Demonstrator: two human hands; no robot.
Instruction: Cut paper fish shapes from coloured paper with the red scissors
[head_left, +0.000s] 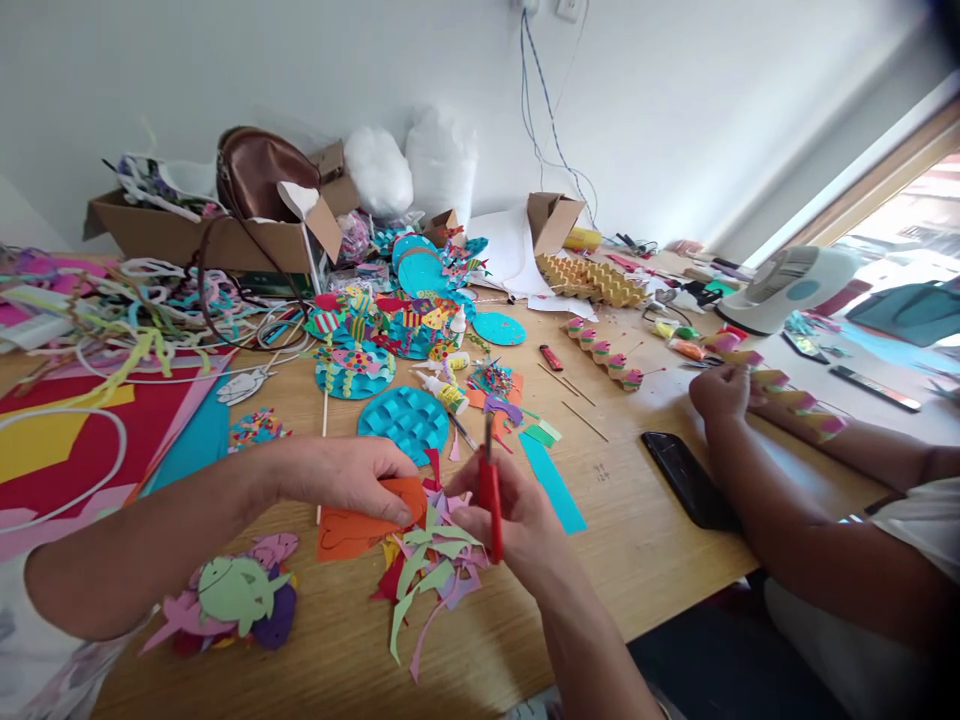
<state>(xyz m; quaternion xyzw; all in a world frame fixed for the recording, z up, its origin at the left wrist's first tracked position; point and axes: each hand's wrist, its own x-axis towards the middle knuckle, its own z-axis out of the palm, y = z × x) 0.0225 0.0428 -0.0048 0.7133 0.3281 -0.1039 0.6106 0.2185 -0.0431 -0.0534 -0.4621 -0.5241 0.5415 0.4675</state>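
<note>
My left hand is closed on a sheet of orange paper with dark outlines drawn on it, the thumb pressed on top. In my right hand is a pair of scissors with red handles, the blades pointing away from me. Beneath and between both hands lies a heap of paper scraps in green, pink, purple and red. Near my left forearm sits a pile of cut paper fish, a pale green one on top. Just beyond my hands is a blue woven paper disc.
At the right, a co-worker's hand holds a painted egg-carton strip. A black phone lies near that arm. Glue bottles, finished fish crafts, colored paper sheets and a cardboard box crowd the table.
</note>
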